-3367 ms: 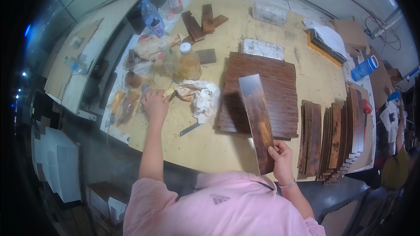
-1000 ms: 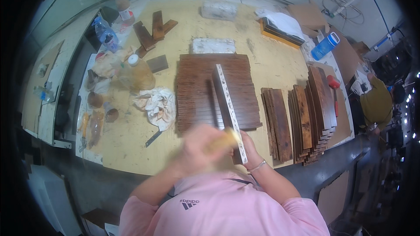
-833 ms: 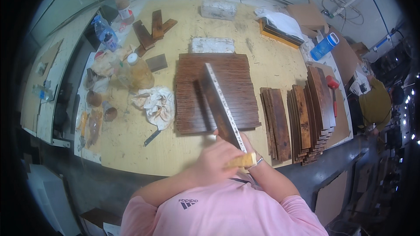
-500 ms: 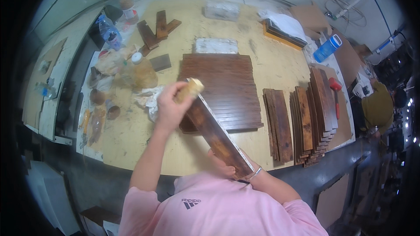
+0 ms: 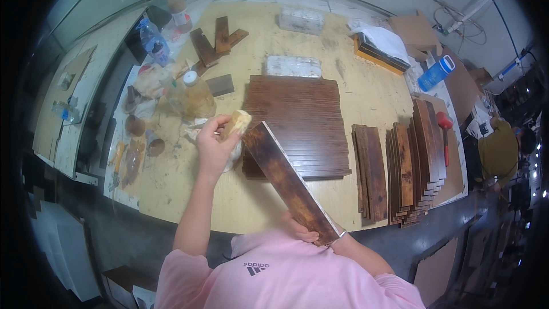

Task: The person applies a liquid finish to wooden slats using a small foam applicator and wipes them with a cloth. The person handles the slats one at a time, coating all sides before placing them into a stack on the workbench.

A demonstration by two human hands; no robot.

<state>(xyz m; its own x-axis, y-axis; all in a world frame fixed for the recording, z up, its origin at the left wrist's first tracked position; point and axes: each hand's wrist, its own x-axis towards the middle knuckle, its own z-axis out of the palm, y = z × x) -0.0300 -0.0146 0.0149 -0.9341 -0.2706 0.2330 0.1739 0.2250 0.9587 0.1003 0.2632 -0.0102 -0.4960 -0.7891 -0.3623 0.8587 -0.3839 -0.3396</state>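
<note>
While right hand [image 5: 303,230] grips plank [image 5: 289,180], left hand [image 5: 216,143] clenches sponge [image 5: 236,123] at far end.

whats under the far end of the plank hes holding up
Under the dark plank lies the corner of the slat panel and bare workbench. The plank and left hand hide most of the white rag.

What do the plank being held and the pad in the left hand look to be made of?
The plank looks like wood with a dark brown, slightly glossy stain: mottled colour, paler raw edge showing along one side. The pad in the left hand looks like yellowish sponge or foam, soft and matte; cloth cannot be ruled out. The right hand grips the plank's near end.
</note>
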